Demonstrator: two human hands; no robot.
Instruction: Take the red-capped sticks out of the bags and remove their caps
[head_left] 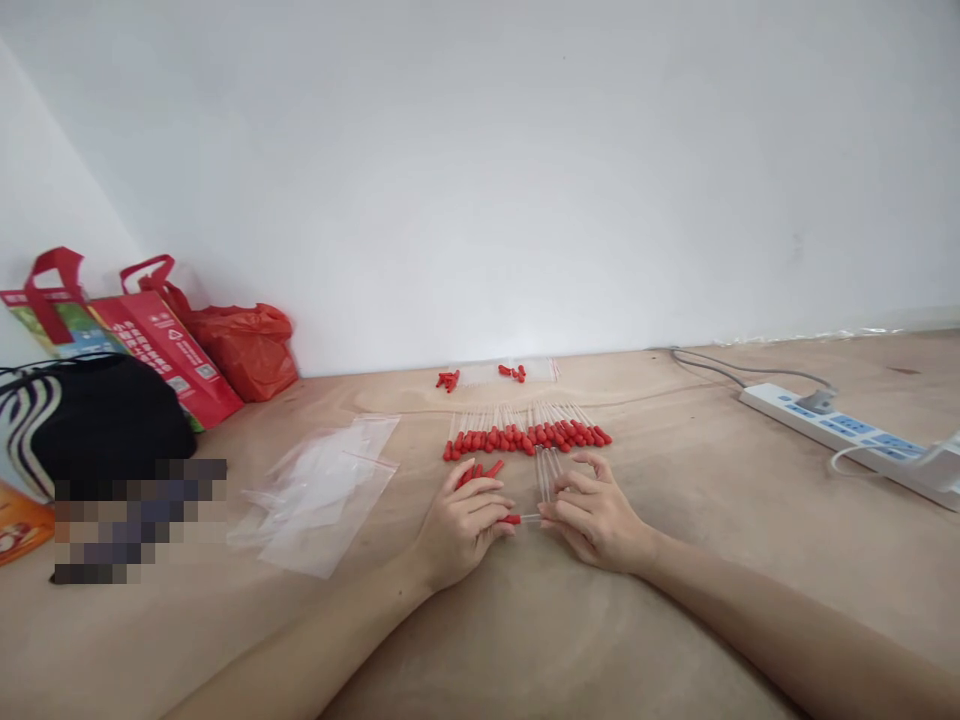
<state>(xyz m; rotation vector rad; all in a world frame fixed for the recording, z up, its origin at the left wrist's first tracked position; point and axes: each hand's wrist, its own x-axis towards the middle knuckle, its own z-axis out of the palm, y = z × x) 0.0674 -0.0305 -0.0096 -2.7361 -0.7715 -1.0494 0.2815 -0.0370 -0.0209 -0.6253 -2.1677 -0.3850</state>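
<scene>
Between its fingertips my left hand point(469, 520) pinches a red rubber bulb point(512, 519). My right hand point(596, 515) grips a thin clear glass dropper tube point(531, 518), whose end meets the bulb; how deep it sits inside I cannot tell. Several loose red bulbs point(480, 473) lie by my left fingers, partly hidden by them. Beside my right fingers are several bare glass tubes point(545, 475). Just beyond both hands stretches a row of droppers with red bulbs point(517, 438), bulbs towards me and glass ends pointing away.
Clear plastic zip bags point(330, 490) lie on the wooden table point(480, 650) to the left. More red bulbs point(448, 380) and a clear bag point(536, 371) are near the wall. A power strip point(847, 430) with cables is at right; red bags point(244, 345) and a black bag point(112, 420) at left.
</scene>
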